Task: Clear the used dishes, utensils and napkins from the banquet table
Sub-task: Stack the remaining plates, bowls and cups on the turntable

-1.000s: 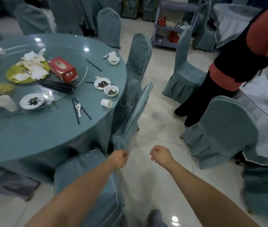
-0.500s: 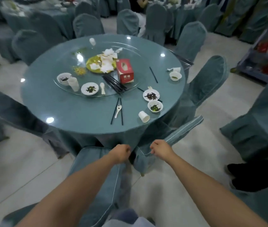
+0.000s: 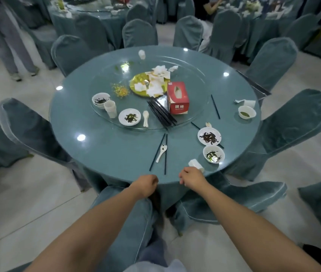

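Both hands hover at the near edge of the round table (image 3: pixel 106 154), and neither holds anything. The left hand (image 3: pixel 145 184) is curled into a loose fist over the table's rim. The right hand (image 3: pixel 192 176) has its fingers bent downward; how far they are closed I cannot tell.

The nearest used item is a paper cup (image 3: pixel 195 164) tipped on its side, just beyond the right hand's knuckles and a little to the right, possibly touching them. Its long axis runs from far-left to near-right, but the hand covers its near end, so which way the mouth faces is unclear. The right hand is plainly the closer one, so a short reach forward looks like the natural first pick.

Between the two hands and slightly farther off lie a pair of chopsticks (image 3: pixel 165 154) with a white spoon (image 3: pixel 161 152) between them, all pointing roughly away from the person, the spoon's bowl at the far end. A small bowl (image 3: pixel 213 154) sits just beyond the cup to the right.
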`<state>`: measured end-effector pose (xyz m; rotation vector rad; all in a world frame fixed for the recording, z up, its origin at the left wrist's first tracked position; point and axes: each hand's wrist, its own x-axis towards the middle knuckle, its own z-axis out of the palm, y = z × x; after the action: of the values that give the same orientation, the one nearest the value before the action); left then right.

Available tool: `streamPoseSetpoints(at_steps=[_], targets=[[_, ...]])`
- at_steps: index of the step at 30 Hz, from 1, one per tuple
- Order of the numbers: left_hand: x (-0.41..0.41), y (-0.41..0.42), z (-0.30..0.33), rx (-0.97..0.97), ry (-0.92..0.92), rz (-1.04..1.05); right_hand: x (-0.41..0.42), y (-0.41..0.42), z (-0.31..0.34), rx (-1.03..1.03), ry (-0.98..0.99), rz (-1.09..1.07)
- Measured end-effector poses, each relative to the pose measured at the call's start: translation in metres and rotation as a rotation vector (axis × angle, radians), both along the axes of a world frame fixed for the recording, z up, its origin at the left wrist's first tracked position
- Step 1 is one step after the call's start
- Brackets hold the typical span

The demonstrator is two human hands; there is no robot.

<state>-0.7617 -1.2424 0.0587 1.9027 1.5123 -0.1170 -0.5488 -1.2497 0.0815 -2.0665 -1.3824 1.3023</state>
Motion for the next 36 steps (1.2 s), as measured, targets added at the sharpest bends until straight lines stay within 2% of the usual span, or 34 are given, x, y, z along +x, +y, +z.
streamPoseSetpoints(at_steps=[7,12,22,28,36], targets=[[-0.030,0.115,-0.014,-0.043,0.004,0.032,-0.016,0.112,-0.015,-0.089,-0.101,0.053],[-0.050,0.161,-0.033,-0.076,0.015,0.046,-0.034,0.160,-0.028,-0.114,-0.156,0.046],[-0.063,0.179,-0.081,-0.133,0.031,0.103,-0.071,0.200,-0.098,-0.286,-0.280,0.097],[-0.071,0.175,-0.099,-0.191,0.058,0.151,-0.077,0.215,-0.137,-0.311,-0.321,0.128],[-0.061,0.198,-0.093,-0.222,0.091,0.224,-0.069,0.228,-0.147,-0.326,-0.243,0.207]])
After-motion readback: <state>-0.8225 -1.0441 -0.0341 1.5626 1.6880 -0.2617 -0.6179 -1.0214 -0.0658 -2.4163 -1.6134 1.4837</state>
